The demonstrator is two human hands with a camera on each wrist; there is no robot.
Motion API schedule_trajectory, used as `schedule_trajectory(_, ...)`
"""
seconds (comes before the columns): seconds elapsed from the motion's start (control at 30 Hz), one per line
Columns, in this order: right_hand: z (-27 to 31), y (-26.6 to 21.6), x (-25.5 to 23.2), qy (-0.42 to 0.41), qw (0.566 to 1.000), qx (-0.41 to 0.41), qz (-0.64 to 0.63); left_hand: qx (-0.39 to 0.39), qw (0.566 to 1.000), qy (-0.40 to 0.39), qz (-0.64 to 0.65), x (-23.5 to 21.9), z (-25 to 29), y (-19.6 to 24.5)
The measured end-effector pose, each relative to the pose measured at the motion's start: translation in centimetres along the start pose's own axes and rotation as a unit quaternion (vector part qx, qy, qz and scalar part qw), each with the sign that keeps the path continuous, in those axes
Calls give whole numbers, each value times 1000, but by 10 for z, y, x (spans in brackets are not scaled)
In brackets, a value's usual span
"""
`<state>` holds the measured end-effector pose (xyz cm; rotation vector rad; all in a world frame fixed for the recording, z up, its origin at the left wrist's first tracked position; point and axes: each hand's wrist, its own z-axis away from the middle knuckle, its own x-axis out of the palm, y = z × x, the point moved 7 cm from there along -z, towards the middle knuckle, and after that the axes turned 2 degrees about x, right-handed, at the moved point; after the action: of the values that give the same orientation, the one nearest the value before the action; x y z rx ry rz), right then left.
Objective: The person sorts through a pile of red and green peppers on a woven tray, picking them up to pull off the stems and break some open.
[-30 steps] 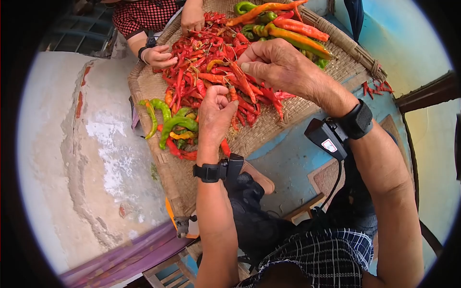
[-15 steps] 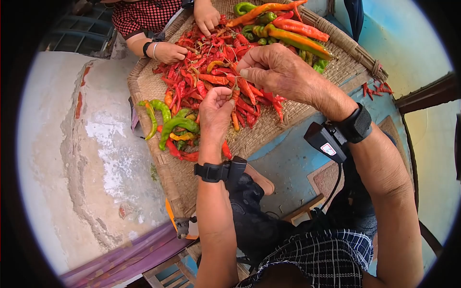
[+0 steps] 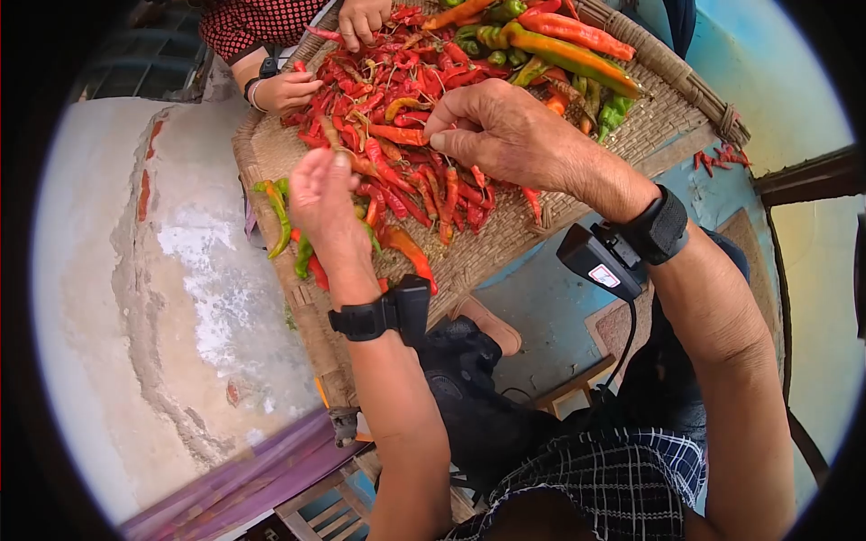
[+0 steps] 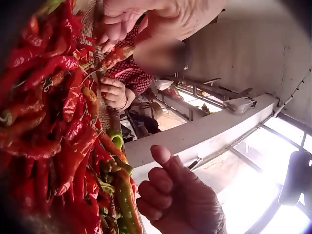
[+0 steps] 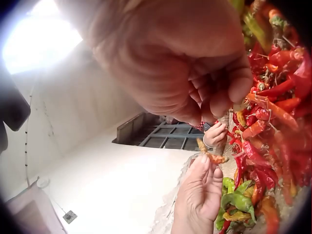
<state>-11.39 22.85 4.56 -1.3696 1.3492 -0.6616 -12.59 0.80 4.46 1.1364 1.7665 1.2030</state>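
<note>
A shrivelled orange-brown pepper (image 3: 330, 135) (image 4: 117, 57) (image 5: 214, 158) is pinched between the thumb and fingers of the left hand (image 3: 330, 212) (image 4: 168, 17) (image 5: 197, 197), above the left side of the pile of red peppers (image 3: 401, 171) (image 4: 44, 122) (image 5: 273, 117). Over the pile's right part hovers the right hand (image 3: 505, 135) (image 4: 180, 200) (image 5: 170, 58), its fingers curled and its thumb against the index finger. Nothing can be made out in its grip. Green peppers (image 3: 277, 216) (image 5: 239, 202) lie at the left of the woven tray (image 3: 505, 248).
Across the tray, another person's hands (image 3: 363, 18) (image 3: 284, 92) touch the pile. Large green, orange and red peppers (image 3: 573, 59) lie at the tray's upper right. Small red peppers (image 3: 722, 158) lie beyond its right edge, and a pale wall (image 3: 180, 270) stands left.
The left hand has moved left and away from the right hand, with a pepper in its pinch. My view has shifted slightly. The other person's hands have moved over the pile.
</note>
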Motion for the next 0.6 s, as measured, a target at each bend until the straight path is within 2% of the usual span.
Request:
schedule_trajectory(0.03, 0, 3, -1, -5, 1000, 14, -9, 0, 1000, 2, 0, -3, -3, -2)
schedule_trajectory(0.1, 2, 9, -3, -13, 999, 28, -18, 29, 992, 91, -87, -22, -4, -2)
schedule_trajectory(0.13, 4, 11, -7, -10, 1000, 20, 1, 28, 991, 93, -87, -25, -1, -5)
schedule_trajectory(0.17, 6, 12, -12, -7, 1000, 13, 20, 20, 982, -46, -184, -7, 4, -12)
schedule_trajectory(0.2, 8, 14, -16, -10, 1000, 13, 21, 9, 944, -184, -275, 13, 15, -22)
schedule_trajectory(0.27, 11, 16, -23, -20, 999, 24, 43, 17, 858, -271, -437, 35, 38, -33)
schedule_trajectory(0.4, 11, 17, -38, 5, 999, 38, 13, 66, 811, -287, -505, 48, 49, -35)
schedule_trajectory(0.43, 14, 7, -45, 20, 999, 19, 29, 55, 825, -289, -483, 48, 48, -35)
schedule_trajectory(0.47, 15, 5, -48, 19, 999, 22, 35, 54, 828, -291, -477, 49, 47, -33)
schedule_trajectory(0.53, 16, 6, -53, 18, 999, 41, 26, 4, 858, -296, -420, 48, 47, -30)
schedule_trajectory(0.6, 12, 10, -53, 17, 999, 37, 36, 0, 874, -290, -389, 47, 45, -22)
